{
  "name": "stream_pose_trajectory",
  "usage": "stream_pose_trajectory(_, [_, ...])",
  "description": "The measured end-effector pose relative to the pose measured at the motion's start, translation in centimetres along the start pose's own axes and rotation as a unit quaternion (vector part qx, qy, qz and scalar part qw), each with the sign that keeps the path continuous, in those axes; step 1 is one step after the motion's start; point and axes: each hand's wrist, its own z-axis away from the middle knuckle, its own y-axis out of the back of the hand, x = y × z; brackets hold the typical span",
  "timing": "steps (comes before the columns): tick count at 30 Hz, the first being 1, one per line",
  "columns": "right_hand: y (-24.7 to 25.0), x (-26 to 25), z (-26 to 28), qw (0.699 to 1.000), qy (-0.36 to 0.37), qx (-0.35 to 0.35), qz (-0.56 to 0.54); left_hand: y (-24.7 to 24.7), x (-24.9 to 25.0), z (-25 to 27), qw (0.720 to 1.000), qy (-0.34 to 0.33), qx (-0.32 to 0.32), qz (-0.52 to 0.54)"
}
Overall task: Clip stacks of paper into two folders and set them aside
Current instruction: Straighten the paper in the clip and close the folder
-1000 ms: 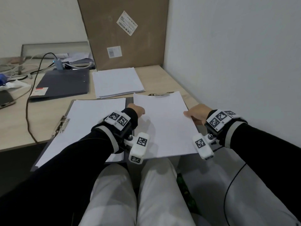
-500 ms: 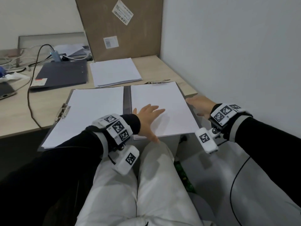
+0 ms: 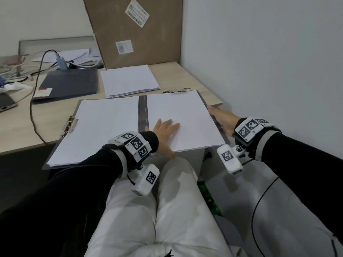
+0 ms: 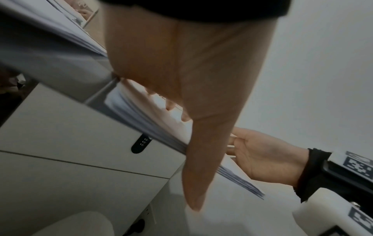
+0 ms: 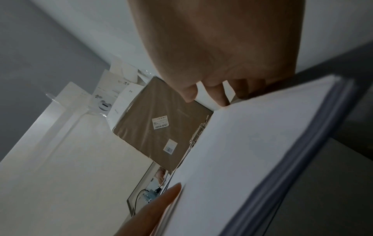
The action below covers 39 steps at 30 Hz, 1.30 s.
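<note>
I see a flat grey open folder (image 3: 142,110) lying at the near edge of a pale wooden desk (image 3: 22,127), with a smooth white paper stack on each half and a metal clip (image 3: 69,125) at its left edge. My left hand (image 3: 164,133) rests flat, fingers spread and straight, on the right paper stack (image 3: 185,115), thumb over its near edge. My right hand (image 3: 221,120) lies with straight fingers against that stack's right edge, gripping nothing, while a closed dark folder (image 3: 68,85) and loose sheets (image 3: 130,80) sit farther back.
</note>
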Motion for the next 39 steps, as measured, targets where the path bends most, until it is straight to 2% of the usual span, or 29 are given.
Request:
stream_pose_trajectory(3, [0.2,-0.5,0.3,0.999,-0.015,-0.020,0.030,0.5,-0.3,0.0,0.999,-0.004,-0.028,-0.025])
stream_pose_trajectory(6, [0.8,-1.8,0.2,0.991,-0.020,-0.030,0.127,2.7,-1.0,0.0,0.998,-0.016,-0.040,-0.044])
stream_pose_trajectory(8, [1.0,-3.6,0.0,0.982,0.012,-0.012,0.187,5.1,-1.6,-0.4,1.000,-0.020,-0.012,0.012])
stream_pose_trajectory(12, [0.8,-7.3,-2.4,0.960,0.071,-0.006,0.272,9.3,-2.7,-3.5,0.989,-0.010,0.089,0.117])
stream_pose_trajectory(15, [-0.6,-9.2,-5.1,0.929,0.073,-0.040,0.360,11.3,-2.7,-7.2,0.981,-0.003,0.098,0.165])
stream_pose_trajectory(19, [-1.8,-9.5,-8.5,0.896,0.055,-0.003,0.440,12.5,-2.1,-12.6,0.971,0.002,0.102,0.216])
stream_pose_trajectory(24, [-2.4,-9.4,-9.6,0.874,0.045,-0.021,0.483,12.8,-1.2,-17.9,0.974,-0.003,0.090,0.208])
stream_pose_trajectory(29, [-2.8,-9.4,-10.1,0.845,0.053,-0.010,0.532,12.0,-0.5,-20.9,0.983,-0.015,0.075,0.164])
stream_pose_trajectory(32, [-3.2,-9.6,-10.7,0.842,0.039,-0.021,0.538,12.1,-0.6,-21.4,0.970,-0.018,0.111,0.216])
stream_pose_trajectory(35, [-3.2,-9.6,-10.8,0.842,0.043,-0.022,0.537,13.2,-1.9,-20.6,0.944,-0.022,0.184,0.272])
stream_pose_trajectory(37, [-3.1,-9.8,-10.7,0.838,0.040,-0.030,0.543,14.1,-3.5,-19.6,0.949,-0.005,0.224,0.224])
stream_pose_trajectory(39, [-3.1,-9.8,-10.6,0.832,0.043,-0.032,0.552,14.5,-5.2,-18.4,0.965,0.024,0.230,0.123])
